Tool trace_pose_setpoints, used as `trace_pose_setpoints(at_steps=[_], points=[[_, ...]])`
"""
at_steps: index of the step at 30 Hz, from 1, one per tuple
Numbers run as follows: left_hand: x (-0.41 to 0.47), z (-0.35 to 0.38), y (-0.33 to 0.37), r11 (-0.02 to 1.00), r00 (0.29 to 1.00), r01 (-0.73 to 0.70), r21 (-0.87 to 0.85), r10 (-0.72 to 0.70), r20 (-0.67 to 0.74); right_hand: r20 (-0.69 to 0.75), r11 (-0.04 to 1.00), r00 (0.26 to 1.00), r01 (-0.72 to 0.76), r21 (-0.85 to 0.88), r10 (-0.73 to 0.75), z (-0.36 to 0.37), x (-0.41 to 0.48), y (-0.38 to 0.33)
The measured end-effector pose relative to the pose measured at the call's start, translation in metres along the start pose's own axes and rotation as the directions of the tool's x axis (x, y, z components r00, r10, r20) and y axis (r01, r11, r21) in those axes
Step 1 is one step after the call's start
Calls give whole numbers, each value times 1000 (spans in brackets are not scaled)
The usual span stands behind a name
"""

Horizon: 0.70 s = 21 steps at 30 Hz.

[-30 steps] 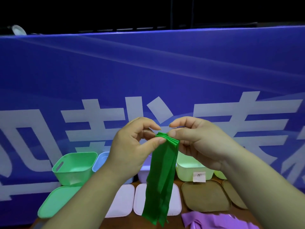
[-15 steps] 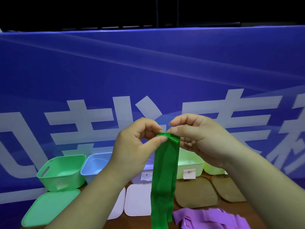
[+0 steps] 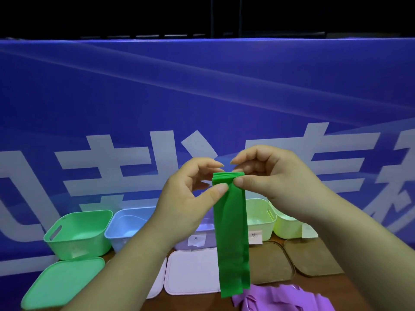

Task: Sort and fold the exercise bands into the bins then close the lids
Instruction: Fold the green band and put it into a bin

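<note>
1 green band (image 3: 231,232), held up in mid-air at centre of view, above the table (image 3: 323,286) and in front of the bin row. Its top end is folded into a stack of several layers, and the rest hangs straight down as a flat strip. The lower end reaches the purple band heap (image 3: 280,298) at the near table edge; touching or not, cannot tell. Band count in the heap also cannot tell.

2 hands, both on the band's top:
- left hand (image 3: 190,196): thumb and forefinger clamped on the upper left edge, other fingers curled behind
- right hand (image 3: 276,182): thumb pressed on the front face at the upper right, forefinger arched over the folded edge, clamped on the band too

5 bins in a row at the back of the table, all open, left to right:
- green bin (image 3: 78,234)
- blue bin (image 3: 128,227)
- lavender bin (image 3: 207,232), mostly hidden by hand and band
- pale green bin (image 3: 260,218)
- yellow-green bin (image 3: 287,227)

5 lids lying flat in front of the bins:
- 1 green lid (image 3: 60,286)
- 2 white lids, one (image 3: 158,283) half behind the left forearm, one (image 3: 193,270) beside the band
- 2 brown lids (image 3: 269,263) (image 3: 314,257)

3 paper labels show: on the lavender bin (image 3: 197,239), pale green bin (image 3: 254,236) and yellow-green bin (image 3: 308,231); writing too small to read

Blue banner (image 3: 202,97) with large white characters stands behind the bins
</note>
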<state>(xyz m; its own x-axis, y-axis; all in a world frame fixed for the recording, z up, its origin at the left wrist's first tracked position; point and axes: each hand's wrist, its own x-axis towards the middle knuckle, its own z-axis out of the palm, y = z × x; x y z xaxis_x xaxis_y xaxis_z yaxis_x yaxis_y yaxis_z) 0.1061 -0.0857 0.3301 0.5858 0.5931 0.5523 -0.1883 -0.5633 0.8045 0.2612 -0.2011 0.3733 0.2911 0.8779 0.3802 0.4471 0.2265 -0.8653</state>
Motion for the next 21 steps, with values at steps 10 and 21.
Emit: trace_pose_setpoints(at_steps=[10, 21], points=[[-9, -8, 5, 997, 998, 61, -48, -62, -15, -29, 990, 998, 46, -132, -51, 12, 6, 0], [-12, -67, -1, 998, 1000, 13, 57, -11, -20, -66, 982, 990, 118, -147, -128, 58, 21, -17]])
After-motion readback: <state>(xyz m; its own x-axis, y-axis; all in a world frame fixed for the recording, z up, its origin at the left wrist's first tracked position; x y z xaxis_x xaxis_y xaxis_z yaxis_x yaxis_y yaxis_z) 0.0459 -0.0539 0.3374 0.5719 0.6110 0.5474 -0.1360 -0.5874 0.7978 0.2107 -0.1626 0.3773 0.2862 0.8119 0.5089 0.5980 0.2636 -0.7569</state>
